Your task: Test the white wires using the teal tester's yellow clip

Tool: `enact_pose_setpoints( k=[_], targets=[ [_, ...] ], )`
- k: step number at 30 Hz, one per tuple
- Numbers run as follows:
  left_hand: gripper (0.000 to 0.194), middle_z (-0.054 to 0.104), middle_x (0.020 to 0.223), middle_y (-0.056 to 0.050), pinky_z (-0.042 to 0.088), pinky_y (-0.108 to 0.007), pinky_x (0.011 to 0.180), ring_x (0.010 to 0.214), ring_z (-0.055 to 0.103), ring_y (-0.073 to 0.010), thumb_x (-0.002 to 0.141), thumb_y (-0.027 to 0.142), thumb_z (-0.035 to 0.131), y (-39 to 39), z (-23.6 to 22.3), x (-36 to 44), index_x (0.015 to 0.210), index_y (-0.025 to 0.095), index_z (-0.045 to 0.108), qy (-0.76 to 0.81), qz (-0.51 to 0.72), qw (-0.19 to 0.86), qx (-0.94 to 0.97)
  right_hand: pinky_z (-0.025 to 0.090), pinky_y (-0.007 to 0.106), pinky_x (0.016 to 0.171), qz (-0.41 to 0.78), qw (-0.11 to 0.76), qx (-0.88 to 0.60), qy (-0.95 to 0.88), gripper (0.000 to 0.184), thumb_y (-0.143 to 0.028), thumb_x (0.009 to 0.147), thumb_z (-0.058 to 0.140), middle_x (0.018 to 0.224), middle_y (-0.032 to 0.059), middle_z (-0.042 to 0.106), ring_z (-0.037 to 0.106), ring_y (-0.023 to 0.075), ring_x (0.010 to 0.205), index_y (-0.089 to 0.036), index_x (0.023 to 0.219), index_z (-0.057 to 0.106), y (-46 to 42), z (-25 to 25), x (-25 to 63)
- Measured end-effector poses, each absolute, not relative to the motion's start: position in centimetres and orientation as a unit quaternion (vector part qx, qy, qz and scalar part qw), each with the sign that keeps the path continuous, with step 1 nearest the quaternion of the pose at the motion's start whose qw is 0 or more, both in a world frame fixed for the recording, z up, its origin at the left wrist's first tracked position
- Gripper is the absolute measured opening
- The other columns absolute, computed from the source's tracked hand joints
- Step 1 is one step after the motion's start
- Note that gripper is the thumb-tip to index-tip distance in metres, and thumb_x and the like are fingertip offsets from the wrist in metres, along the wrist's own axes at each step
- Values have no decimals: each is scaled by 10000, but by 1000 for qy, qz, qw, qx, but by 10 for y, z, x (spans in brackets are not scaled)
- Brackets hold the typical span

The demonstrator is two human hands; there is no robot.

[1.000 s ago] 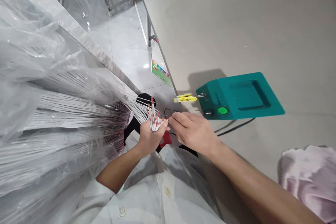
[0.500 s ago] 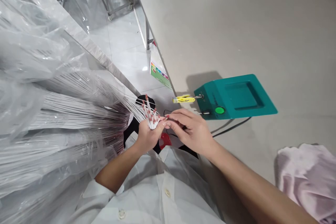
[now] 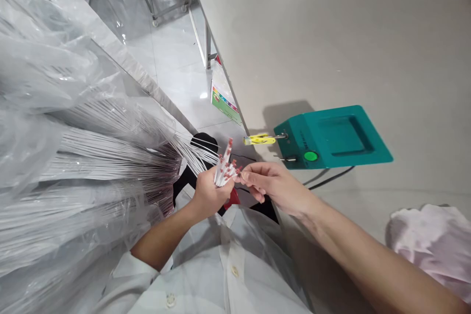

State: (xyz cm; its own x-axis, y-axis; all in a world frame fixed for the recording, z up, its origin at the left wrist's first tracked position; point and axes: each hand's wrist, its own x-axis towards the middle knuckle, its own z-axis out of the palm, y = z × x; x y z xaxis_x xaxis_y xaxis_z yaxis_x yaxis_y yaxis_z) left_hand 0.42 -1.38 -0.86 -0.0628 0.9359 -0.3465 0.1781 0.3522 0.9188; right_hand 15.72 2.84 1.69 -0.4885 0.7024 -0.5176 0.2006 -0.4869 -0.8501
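Observation:
My left hand (image 3: 210, 194) is wrapped round a bundle of white wires (image 3: 222, 171) whose reddish-brown ends stick up out of the fist. Beside it, my right hand (image 3: 272, 182) pinches at the tip of one wire at the bundle's right edge; thumb and forefinger are closed and the other fingers curl below. The wires trail back leftward from my left hand to a larger mass of white wires (image 3: 106, 152). Just beyond my right hand stands a teal device (image 3: 342, 135) with a green round button (image 3: 311, 156) and a yellow clip (image 3: 260, 139) on a metal post.
The grey table (image 3: 331, 34) fills the right side, with a pale pink cloth (image 3: 430, 250) at lower right. Clear plastic sheeting (image 3: 37, 78) covers wires on the left. A printed box (image 3: 224, 100) and a wheeled metal rack (image 3: 162, 12) stand beyond the table edge.
The bundle's ends have tilted to the right and bunched together. My right hand has turned and lowered slightly, its fingers now pinching with the others curled beneath.

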Motion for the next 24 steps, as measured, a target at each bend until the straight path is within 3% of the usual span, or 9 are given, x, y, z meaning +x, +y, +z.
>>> enact_pose_setpoints(
  k=[2,4,6,8,10,12,16,24],
  targets=[
    [175,579,522,18,386,-220,471,423,462,-84,769,286,587,-10,-5,4,814,129,650,632,380,534,414,316,241,364,759,177,-457,-429,293,-457,705,599,440,-40,453,394,86,351,-189,601,542,28,21,161],
    [235,653,626,-14,386,-214,451,405,461,-69,780,297,580,-4,-2,2,920,116,635,621,396,549,395,366,264,398,684,204,-472,-518,282,-443,753,570,467,-13,495,465,117,401,-196,615,563,29,28,167],
    [357,690,716,-32,381,-204,433,395,457,-56,787,295,579,3,-1,0,1099,123,587,597,411,567,392,441,304,514,489,256,-490,-675,259,-393,822,511,579,37,588,566,166,550,-204,678,614,36,36,175],
    [470,698,746,-33,381,-196,426,396,459,-50,795,301,576,9,-3,-1,1235,145,517,574,422,580,397,473,366,689,246,274,-483,-795,198,-331,840,504,863,101,672,622,233,795,-208,861,657,47,42,183],
    [488,699,758,-36,379,-192,421,398,460,-47,804,312,567,15,-6,0,1262,153,506,561,423,587,403,449,444,781,67,202,-453,-866,253,-285,839,517,1000,156,663,603,298,910,-164,1025,638,59,43,189],
    [453,700,771,-44,373,-192,414,395,456,-43,807,320,564,20,-9,2,1225,147,541,553,421,594,406,391,515,882,-32,119,-415,-902,237,-211,847,490,957,159,670,580,320,951,-151,1025,634,71,41,193],
    [463,701,752,-50,350,-194,399,393,452,-45,789,331,592,30,-12,8,1204,130,554,535,437,613,383,283,578,980,-62,69,-361,-928,242,-114,845,430,875,110,673,565,297,959,-214,891,646,86,36,197],
    [543,706,726,-59,318,-200,398,395,432,-42,748,350,646,44,-14,15,1217,96,544,509,479,632,336,305,612,956,-12,-11,-365,-931,114,-179,807,536,891,109,692,603,314,929,-185,846,643,103,44,197]
  ],
)
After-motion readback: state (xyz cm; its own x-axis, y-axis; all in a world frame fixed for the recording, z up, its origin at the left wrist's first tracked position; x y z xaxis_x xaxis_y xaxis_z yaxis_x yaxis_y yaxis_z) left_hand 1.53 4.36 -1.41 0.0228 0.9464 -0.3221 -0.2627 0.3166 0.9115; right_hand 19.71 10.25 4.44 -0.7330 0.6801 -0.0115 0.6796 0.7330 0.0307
